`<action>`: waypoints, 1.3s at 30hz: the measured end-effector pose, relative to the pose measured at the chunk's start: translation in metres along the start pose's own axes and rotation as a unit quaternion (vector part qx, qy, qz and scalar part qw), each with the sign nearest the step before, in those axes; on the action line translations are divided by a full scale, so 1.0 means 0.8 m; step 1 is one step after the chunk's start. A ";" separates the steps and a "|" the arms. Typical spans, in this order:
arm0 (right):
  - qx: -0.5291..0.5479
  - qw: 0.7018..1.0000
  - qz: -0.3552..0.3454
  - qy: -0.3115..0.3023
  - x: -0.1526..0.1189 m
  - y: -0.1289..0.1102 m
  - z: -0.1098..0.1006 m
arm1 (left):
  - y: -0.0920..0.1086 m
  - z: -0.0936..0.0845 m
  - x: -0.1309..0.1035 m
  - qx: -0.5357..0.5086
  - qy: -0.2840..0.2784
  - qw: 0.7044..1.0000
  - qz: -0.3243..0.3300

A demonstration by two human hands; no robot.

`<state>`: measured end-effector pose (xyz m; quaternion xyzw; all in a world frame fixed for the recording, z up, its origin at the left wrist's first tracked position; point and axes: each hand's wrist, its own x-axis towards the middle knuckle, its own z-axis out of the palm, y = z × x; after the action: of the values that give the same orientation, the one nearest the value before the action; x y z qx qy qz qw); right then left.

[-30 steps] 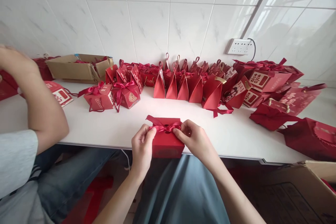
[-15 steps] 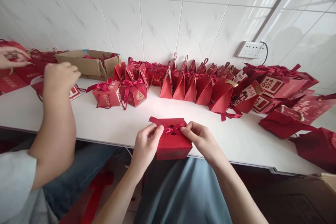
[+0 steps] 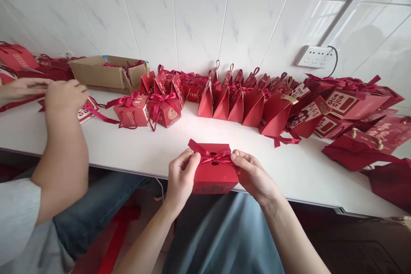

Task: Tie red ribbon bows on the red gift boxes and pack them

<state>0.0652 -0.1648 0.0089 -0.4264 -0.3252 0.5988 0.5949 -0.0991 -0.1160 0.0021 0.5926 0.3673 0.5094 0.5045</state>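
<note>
When a ribbon bow (image 3: 215, 158) Is Held at Both Sides, Even Tension Matters

While the red box (image 3: 215, 174) sits at the near edge of the table (image 3: 135, 150), directly before the person, the left hand (image 3: 182, 175) pinches the ribbon bow at its left side, and the right hand (image 3: 253, 175) pinches it at its right side. Both hands are narrow, with thumb against fingers. It seems best to draw both sides outward with equal force, so that the middle of the ribbon bow remains over the dark holes (image 3: 214, 163) in the top. The pull should be low and gentle, because a strong one may lift the box or bend it. One ribbon tail (image 3: 194, 145) points to the upper left; it is better without twist.
</note>
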 end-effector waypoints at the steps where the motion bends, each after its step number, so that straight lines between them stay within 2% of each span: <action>1: 0.005 1.000 -0.003 -0.002 0.000 0.001 -0.001 | -0.001 0.000 0.000 -0.006 -0.001 1.000 0.000; 11: 0.028 0.999 0.009 -0.016 0.002 0.003 -0.005 | -0.012 0.001 0.002 -0.062 -0.023 0.997 -0.033; 15: -0.003 1.000 -0.002 0.007 0.004 0.007 -0.005 | -0.008 -0.002 0.009 -0.029 -0.030 0.998 -0.049; 19: -0.077 0.996 -0.037 0.007 0.001 0.005 -0.013 | 0.003 -0.012 0.019 0.038 -0.083 0.994 -0.061; 21: -0.105 0.992 -0.058 0.032 0.000 0.003 -0.021 | 0.010 -0.014 0.016 0.081 -0.062 0.994 -0.048; 24: -0.132 0.977 -0.120 0.113 0.005 0.002 -0.032 | 0.017 -0.012 0.005 0.141 -0.010 0.990 -0.029; 25: -0.138 0.973 -0.135 0.126 0.007 0.002 -0.033 | 0.017 -0.010 0.001 0.153 -0.017 0.988 -0.028; 27: -0.149 0.973 -0.138 0.112 0.009 0.005 -0.032 | 0.013 -0.010 -0.003 0.162 -0.060 0.985 -0.027; 30: -0.185 0.973 -0.118 0.078 -0.001 0.005 -0.025 | 0.000 -0.026 0.006 0.151 -0.107 0.982 -0.038; 31: -0.212 0.967 -0.117 0.084 -0.007 0.003 -0.022 | -0.004 -0.035 0.013 0.152 -0.095 0.983 -0.040; 32: -0.244 0.957 -0.119 0.100 -0.014 0.000 -0.019 | -0.008 -0.046 0.020 0.160 -0.058 0.985 -0.037; 35: -0.310 0.927 -0.143 0.157 -0.032 -0.013 -0.016 | -0.011 -0.075 0.038 0.181 0.133 0.974 0.004; 36: -0.318 0.920 -0.153 0.172 -0.035 -0.017 -0.016 | -0.009 -0.080 0.040 0.170 0.162 0.972 0.017; 37: -0.322 0.914 -0.164 0.184 -0.037 -0.021 -0.016 | -0.006 -0.082 0.041 0.152 0.161 0.975 0.023; 39: -0.335 0.901 -0.184 0.204 -0.034 -0.025 -0.017 | 0.000 -0.077 0.037 0.122 0.098 0.987 0.018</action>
<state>0.0843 -0.1916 0.0244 -0.6456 -0.4511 0.2341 0.5700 -0.1532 -0.0744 0.0075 0.6031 0.4641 0.5254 0.3807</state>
